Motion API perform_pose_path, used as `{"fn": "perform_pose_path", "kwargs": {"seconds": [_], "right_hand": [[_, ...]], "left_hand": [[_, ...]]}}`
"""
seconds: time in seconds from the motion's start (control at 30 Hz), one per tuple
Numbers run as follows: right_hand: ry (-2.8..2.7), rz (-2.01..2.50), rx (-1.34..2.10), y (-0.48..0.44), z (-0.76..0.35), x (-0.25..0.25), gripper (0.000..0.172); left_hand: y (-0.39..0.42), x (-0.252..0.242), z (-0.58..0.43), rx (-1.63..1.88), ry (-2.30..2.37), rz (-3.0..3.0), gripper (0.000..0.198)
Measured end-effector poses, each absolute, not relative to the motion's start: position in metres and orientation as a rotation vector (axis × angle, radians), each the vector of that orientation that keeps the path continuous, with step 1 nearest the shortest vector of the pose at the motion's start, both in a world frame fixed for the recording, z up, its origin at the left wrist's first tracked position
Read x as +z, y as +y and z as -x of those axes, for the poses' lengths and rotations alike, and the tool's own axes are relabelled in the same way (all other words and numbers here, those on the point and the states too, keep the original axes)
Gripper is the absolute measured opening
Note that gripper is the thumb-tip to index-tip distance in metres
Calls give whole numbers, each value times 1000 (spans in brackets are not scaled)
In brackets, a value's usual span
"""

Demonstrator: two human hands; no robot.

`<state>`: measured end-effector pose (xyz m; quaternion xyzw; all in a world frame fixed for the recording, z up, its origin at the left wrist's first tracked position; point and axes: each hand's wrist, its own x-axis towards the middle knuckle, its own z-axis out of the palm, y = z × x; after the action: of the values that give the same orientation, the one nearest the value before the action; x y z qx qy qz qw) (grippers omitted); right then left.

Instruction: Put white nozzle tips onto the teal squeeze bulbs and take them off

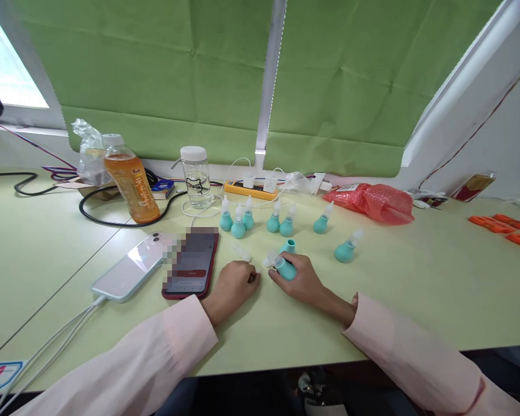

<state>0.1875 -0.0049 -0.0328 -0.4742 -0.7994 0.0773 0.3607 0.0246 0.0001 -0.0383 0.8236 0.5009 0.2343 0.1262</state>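
Observation:
My right hand (301, 280) rests on the pale green table (394, 289) with its fingers wrapped round a teal rubber bulb with a clear tip (281, 266). My left hand (236, 283) lies close beside it, fingers curled in a pinch on something small that I cannot make out. A loose clear tip (241, 252) lies just beyond the left hand. Another teal bulb (288, 247) stands right behind the right hand. Several assembled teal bulbs with clear tips (281, 222) stand in a row farther back, and one (346, 248) lies tilted to the right.
Two phones (190, 263) lie left of my hands, the white one (130, 268) on a cable. Farther back are an orange drink bottle (132, 182), a clear jar (196, 176), a power strip (249, 189) and a red plastic bag (375, 202). Orange pieces (502, 225) lie far right.

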Motion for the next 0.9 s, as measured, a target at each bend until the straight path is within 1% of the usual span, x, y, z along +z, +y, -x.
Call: {"fn": "perform_pose_path", "kwargs": {"seconds": [0.17,0.3,0.37,0.63,0.9], "right_hand": [[-2101,1196,247,-8,-186,-35,16],[-2171,1157,315,-11,-185,-35,11],[-2197,1144,361,-14,-183,-35,11],[-2256,951,661,-25,-178,-29,4],[-2295,856,879,-27,-183,-15,14]], "left_hand": [[3,-40,-24,687,1456,-2409,19],[-6,-28,-22,916,1370,-2230,23],[-11,-23,-22,941,1228,-2135,29],[-14,-23,-29,738,856,-1842,37],[-10,-27,-29,639,720,-1407,39]]}}
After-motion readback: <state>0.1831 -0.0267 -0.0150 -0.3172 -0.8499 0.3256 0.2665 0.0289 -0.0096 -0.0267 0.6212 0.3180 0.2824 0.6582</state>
